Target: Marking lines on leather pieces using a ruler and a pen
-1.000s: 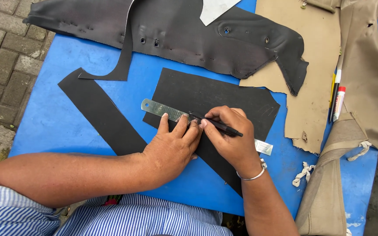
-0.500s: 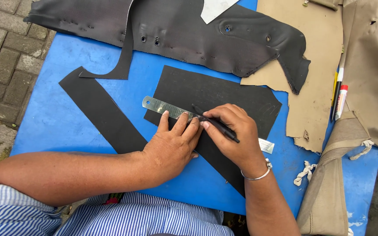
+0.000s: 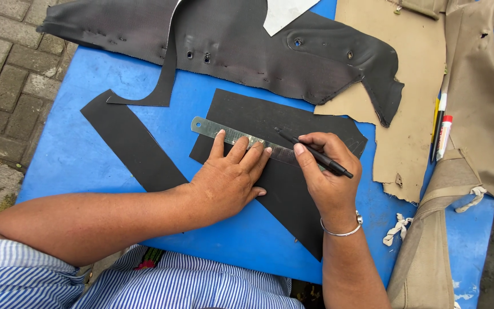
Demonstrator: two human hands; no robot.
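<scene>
right grip (image 3: 327, 177) pinching black pen (image 3: 314, 153), blue table (image 3: 87, 154), brick paving (image 3: 1, 68)

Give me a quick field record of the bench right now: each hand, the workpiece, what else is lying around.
left hand: fingers spread, pressing the metal ruler flat
right hand: grips a black pen, tip at the ruler's edge
workpiece: black sheet under the ruler, on the blue table
beside it: long black strip, to the left
far side: large dark perforated piece
right side: tan fabric, two markers
</scene>
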